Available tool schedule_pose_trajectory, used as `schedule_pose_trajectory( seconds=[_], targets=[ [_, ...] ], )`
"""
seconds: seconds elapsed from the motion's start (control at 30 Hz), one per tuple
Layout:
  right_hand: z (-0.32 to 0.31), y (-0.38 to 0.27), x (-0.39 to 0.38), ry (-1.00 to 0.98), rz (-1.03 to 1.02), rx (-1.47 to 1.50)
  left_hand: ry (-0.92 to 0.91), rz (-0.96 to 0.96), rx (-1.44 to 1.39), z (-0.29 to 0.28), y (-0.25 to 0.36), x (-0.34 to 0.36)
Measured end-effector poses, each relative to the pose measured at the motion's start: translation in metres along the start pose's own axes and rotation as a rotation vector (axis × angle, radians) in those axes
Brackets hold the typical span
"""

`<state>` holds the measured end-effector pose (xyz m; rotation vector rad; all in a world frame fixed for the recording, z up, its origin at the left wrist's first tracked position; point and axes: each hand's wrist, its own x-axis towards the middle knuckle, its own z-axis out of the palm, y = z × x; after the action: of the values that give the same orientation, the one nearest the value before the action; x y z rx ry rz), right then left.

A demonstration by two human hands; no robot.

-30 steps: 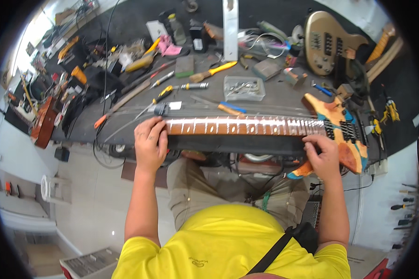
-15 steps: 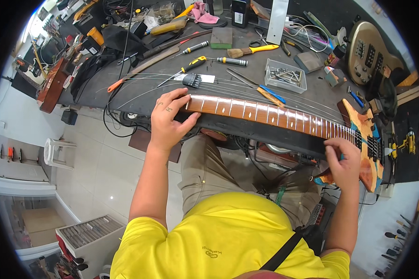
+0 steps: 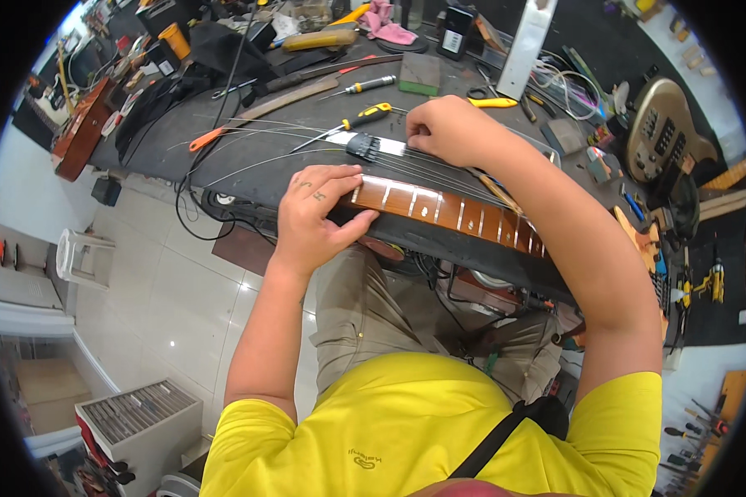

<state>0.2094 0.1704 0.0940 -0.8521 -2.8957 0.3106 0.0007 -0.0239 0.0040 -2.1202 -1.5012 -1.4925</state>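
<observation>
An electric guitar lies along the bench's near edge, its fretted wooden neck (image 3: 439,207) pointing left. My left hand (image 3: 317,207) grips the neck's end, fingers over the top and thumb along the near side. Loose strings (image 3: 460,172) run from a small black ribbed piece (image 3: 362,147) just beyond that end. My right hand (image 3: 452,128) reaches across the bench beyond the strings with its fingers curled. What it holds, if anything, is hidden. My right forearm covers part of the guitar body (image 3: 642,236). A yellow-and-black screwdriver (image 3: 366,115) lies left of this hand.
Further back on the dark bench (image 3: 286,124) are another screwdriver (image 3: 371,84), a sanding block (image 3: 420,73), an orange-tipped wooden tool (image 3: 265,109) and a white straightedge (image 3: 526,50). A gold guitar body (image 3: 671,124) stands at right. A white stool (image 3: 83,257) is at left.
My right hand has left the guitar body end and moved left and away over the tools beyond the strings. My left hand stays at the neck's end. The view has shifted slightly.
</observation>
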Motion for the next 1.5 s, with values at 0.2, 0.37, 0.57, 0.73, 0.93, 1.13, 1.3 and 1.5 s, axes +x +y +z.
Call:
schedule_pose_trajectory(
  seconds=[0.2, 0.37, 0.57, 0.73, 0.93, 1.13, 1.3, 1.5],
  targets=[
    [0.006, -0.02, 0.049, -0.209, 0.143, 0.016, -0.01, 0.006, -0.04, -0.001, -0.005, -0.004],
    [-0.003, -0.031, 0.056, -0.376, 0.144, 0.016, -0.008, 0.002, -0.029, -0.005, -0.006, -0.005],
    [-0.003, -0.026, 0.058, -0.436, 0.165, 0.027, -0.019, -0.021, -0.054, -0.004, -0.007, -0.005],
    [-0.014, 0.003, 0.028, -0.193, 0.152, -0.042, -0.026, -0.005, -0.078, -0.002, -0.004, -0.002],
    [-0.041, -0.038, -0.055, 0.073, 0.371, 0.022, -0.017, -0.1, -0.1, -0.01, -0.003, -0.003],
    [0.01, -0.058, -0.088, 0.353, -0.015, 0.363, -0.071, -0.133, -0.099, -0.009, -0.002, 0.0],
    [0.025, -0.052, -0.091, 0.382, -0.094, 0.363, -0.035, -0.108, -0.075, -0.007, -0.005, -0.001],
    [0.027, -0.051, -0.091, 0.378, -0.098, 0.362, -0.045, -0.104, -0.089, -0.008, -0.005, 0.0]
  ],
)
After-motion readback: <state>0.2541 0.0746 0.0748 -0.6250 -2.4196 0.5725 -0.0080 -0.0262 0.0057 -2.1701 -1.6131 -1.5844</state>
